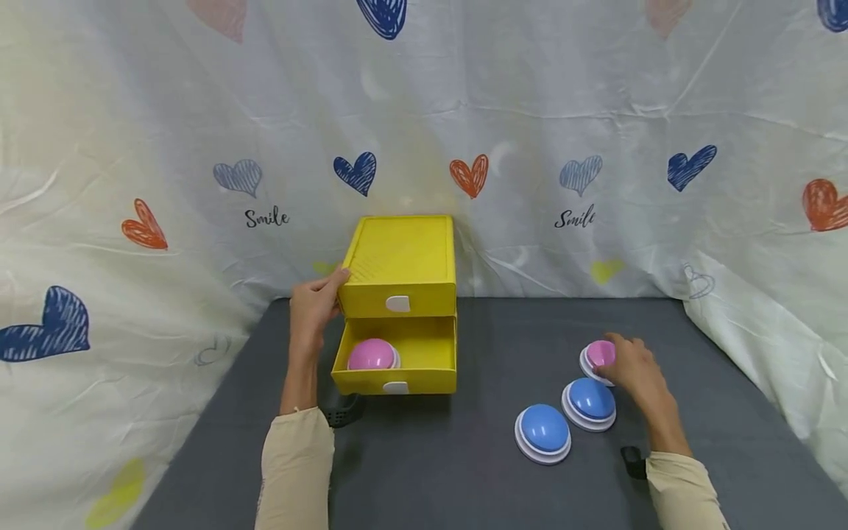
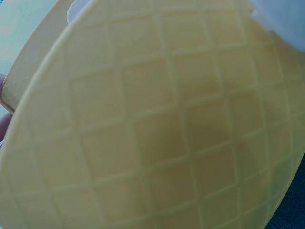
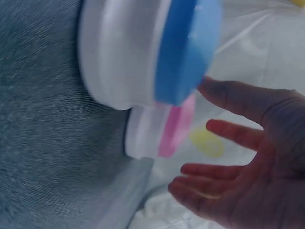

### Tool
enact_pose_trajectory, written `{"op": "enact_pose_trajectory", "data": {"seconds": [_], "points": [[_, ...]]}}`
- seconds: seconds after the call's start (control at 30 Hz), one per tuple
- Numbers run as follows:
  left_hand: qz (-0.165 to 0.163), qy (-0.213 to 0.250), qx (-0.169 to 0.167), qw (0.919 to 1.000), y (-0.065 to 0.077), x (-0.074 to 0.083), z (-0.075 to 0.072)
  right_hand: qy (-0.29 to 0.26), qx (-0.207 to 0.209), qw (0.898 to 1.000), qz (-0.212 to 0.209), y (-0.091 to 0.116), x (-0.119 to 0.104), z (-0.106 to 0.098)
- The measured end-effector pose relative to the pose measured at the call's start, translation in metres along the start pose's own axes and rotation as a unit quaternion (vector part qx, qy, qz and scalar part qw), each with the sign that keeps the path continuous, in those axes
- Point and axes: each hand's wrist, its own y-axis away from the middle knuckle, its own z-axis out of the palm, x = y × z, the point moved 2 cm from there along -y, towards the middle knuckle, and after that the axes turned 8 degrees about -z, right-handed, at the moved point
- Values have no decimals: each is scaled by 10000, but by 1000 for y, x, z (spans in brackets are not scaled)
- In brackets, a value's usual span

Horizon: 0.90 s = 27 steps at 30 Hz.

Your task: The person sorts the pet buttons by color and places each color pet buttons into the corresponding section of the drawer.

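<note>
Right hand (image 1: 636, 368), fingers apart, is at the far pink button (image 1: 601, 354), beyond two blue buttons (image 1: 592, 398); it is probably light, rigid, slick-domed, best pinched by its white base (image 1: 586, 366); left hand (image 1: 316, 305) touches the box (image 1: 400, 254), grip unclear.

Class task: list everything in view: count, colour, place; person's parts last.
Table: 1, grey, foreground
Backdrop: 1, white, behind table
Hearts: several, multicoloured, backdrop
Smile words: 2, black, backdrop
Drawer unit: 1, yellow, table, lower drawer open
Tabs: 2, white, unit front
Blue buttons: 2, white-based, right of unit
Pink buttons: 2, white-based, lower drawer and beyond blue pair
Wrist devices: 2, black, wrists
Sleeves: 2, beige, forearms
Left hand: 1, at unit's left
Right hand: 1, by farther pink button
</note>
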Motion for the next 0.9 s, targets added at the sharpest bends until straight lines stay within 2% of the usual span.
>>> {"op": "enact_pose_trajectory", "data": {"seconds": [0.13, 0.4, 0.7, 0.9], "points": [[18, -39, 79, 10000, -1, 0, -1, -61, -135, 9997, -208, -5, 7, 9], [84, -9, 74, 9999, -2, -2, 0, -107, 22, 9994, -334, -11, 14, 13], [9, -9, 57, 10000, -1, -3, 2, -255, 594, 9979, 43, -6, 15, 11], [-21, 29, 13, 10000, -1, -1, 2, -120, 1068, 9940, -198, -1, 2, -7]]}}
